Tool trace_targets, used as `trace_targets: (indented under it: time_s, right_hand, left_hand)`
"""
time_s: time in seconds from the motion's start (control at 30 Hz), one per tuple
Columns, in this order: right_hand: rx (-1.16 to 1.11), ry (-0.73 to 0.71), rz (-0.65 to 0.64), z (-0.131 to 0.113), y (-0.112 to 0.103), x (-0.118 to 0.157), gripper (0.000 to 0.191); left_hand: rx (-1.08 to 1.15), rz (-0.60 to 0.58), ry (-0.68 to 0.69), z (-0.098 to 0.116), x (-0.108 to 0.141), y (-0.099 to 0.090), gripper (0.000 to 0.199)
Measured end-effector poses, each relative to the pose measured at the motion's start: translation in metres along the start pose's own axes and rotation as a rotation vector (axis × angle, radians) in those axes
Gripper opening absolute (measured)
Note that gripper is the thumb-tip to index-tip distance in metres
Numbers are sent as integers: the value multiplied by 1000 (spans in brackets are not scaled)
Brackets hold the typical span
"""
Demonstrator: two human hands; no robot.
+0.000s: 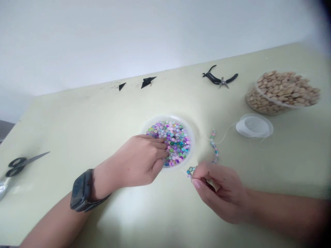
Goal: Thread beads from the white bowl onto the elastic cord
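The right hand (222, 194) pinches the beaded string (216, 152) between thumb and forefinger, its length curving away beyond the grip. Left of that pinch, the left hand (137, 160) dips its fingertips among loose beads (179, 142) in a bowl (192, 143); whether they clasp any, I can't tell.

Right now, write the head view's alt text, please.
A left hand dips into a round white dish of multicoloured beads; the right hand pinches a beaded white cord. Nearby lie black-handled scissors, black-handled pliers, a white spool and a clear tub of tan, nut-like pieces.
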State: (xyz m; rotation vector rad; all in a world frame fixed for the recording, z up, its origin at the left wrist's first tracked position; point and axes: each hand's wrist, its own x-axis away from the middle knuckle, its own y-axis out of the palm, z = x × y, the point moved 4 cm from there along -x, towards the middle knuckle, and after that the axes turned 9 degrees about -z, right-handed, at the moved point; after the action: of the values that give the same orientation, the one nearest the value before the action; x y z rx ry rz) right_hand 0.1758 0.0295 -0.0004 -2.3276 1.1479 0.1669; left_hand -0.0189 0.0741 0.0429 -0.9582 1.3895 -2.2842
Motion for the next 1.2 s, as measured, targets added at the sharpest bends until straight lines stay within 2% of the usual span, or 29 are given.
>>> trace_targets:
  time_s: [0.37, 0.6, 0.97, 1.2]
  right_hand:
    - [22, -14, -19, 0, 0, 2, 16]
    - [45, -42, -21, 3, 2, 6, 14]
    - [18, -56, 1, 2, 1, 4, 15]
    - [20, -49, -18, 2, 3, 4, 15]
  left_hand:
    - [-20, 35, 19, 2, 4, -3, 27]
    - [-30, 65, 27, 2, 5, -4, 33]
    - [-144, 218, 68, 6, 20, -14, 47]
    - [-134, 209, 78, 6, 19, -14, 47]
